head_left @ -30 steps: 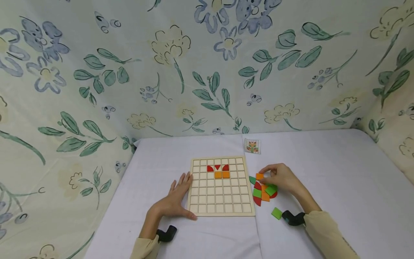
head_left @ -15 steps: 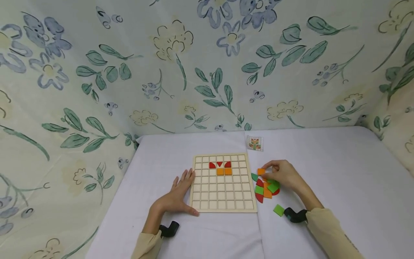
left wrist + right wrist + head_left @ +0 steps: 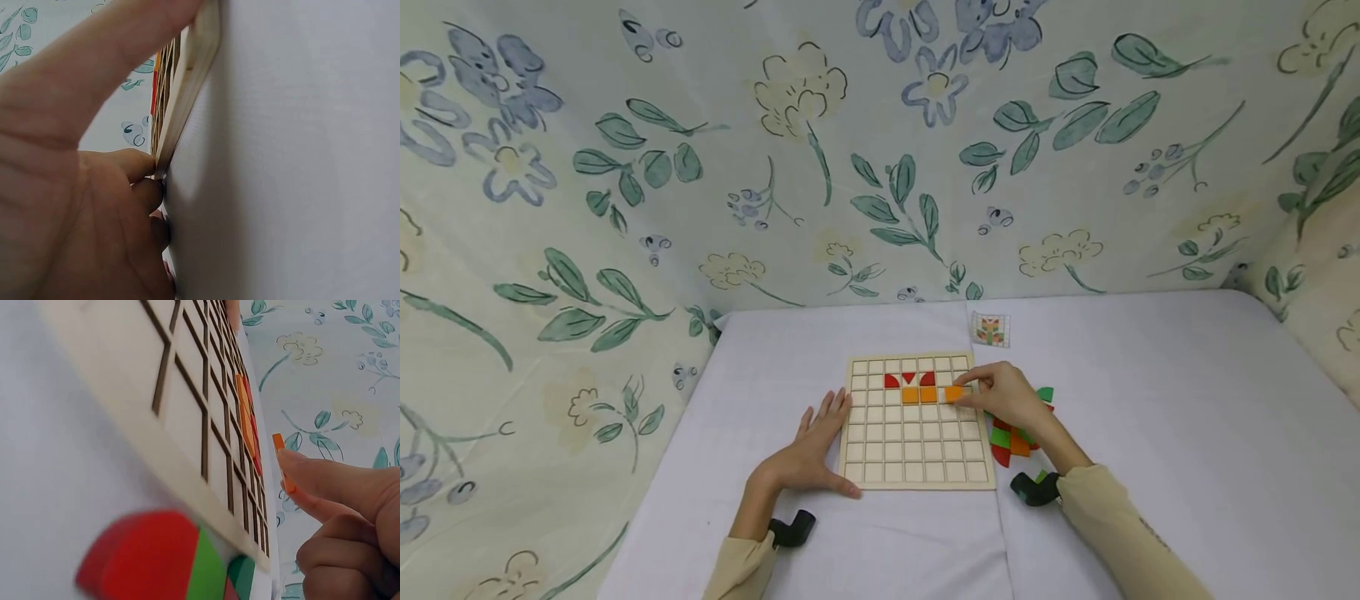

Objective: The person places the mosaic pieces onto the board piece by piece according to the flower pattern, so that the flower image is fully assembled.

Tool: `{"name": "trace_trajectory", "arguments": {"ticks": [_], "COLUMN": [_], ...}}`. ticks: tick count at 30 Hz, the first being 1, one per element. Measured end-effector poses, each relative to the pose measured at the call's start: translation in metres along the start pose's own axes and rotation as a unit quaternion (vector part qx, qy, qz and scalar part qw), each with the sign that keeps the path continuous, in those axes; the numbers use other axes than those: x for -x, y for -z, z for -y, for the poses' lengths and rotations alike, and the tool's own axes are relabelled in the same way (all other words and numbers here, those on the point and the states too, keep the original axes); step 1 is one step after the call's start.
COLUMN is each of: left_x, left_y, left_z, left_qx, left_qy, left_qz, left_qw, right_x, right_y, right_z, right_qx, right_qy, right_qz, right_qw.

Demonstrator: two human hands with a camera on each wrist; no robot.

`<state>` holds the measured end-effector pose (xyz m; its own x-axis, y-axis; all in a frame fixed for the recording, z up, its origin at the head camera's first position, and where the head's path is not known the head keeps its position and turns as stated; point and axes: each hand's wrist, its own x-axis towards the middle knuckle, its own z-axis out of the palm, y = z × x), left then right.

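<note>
White tablecloth (image 3: 1157, 400): right hand (image 3: 1006, 395) pinches orange square (image 3: 953, 394) over board (image 3: 921, 452), left hand (image 3: 809, 457) outspread against board.

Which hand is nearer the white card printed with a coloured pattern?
Right: the right hand is just this side of the card; the left hand is farther, at the left edge of the pale wooden grid board.

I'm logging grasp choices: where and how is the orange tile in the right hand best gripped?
Probably by its far and near edges, from the right: the orange tile is thin, flat and square, and that leaves its left edge, facing the placed orange tiles, free.
</note>
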<state>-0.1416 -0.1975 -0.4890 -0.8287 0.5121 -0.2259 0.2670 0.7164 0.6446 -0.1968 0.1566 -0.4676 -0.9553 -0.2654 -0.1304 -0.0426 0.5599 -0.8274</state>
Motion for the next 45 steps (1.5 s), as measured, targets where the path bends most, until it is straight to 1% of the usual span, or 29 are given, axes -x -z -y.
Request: {"name": "trace_trajectory", "arguments": {"ticks": [6, 9, 14, 18, 24, 32, 38, 45], "left_x": [-0.004, -0.005, -0.003, -0.001, 0.003, 0.007, 0.011, 0.011], "left_y": [0.004, 0.005, 0.006, 0.005, 0.003, -0.002, -0.006, -0.005], "left_z": [-0.002, -0.004, -0.006, -0.004, -0.001, -0.001, -0.001, -0.001], "left_qx": [-0.008, -0.006, -0.008, -0.009, -0.009, 0.005, 0.005, 0.005], "left_qy": [-0.004, -0.009, -0.002, -0.002, -0.003, -0.011, -0.009, -0.009], "left_qz": [-0.006, -0.013, -0.014, -0.013, -0.011, -0.012, -0.01, -0.017], "left_qw": [0.9999, 0.9999, 0.9999, 0.9999, 0.9999, 0.9999, 0.9999, 0.9998], "right_x": [-0.016, -0.023, -0.03, -0.035, -0.037, -0.032, -0.03, -0.032], "right_y": [-0.02, -0.029, -0.043, -0.054, -0.069, -0.076, -0.081, -0.081], "right_z": [0.02, 0.029, 0.043, 0.049, 0.05, 0.044, 0.041, 0.042], "right_qx": [-0.003, 0.001, 0.002, 0.001, -0.006, -0.014, -0.018, -0.021], "right_qy": [0.003, 0.014, 0.027, 0.019, 0.003, -0.002, 0.011, 0.03], "right_qz": [-0.001, -0.005, 0.0, -0.006, -0.015, -0.024, -0.015, -0.024], "right_qw": [1.0, 1.0, 1.0, 1.0, 1.0, 1.0, 1.0, 0.999]}}
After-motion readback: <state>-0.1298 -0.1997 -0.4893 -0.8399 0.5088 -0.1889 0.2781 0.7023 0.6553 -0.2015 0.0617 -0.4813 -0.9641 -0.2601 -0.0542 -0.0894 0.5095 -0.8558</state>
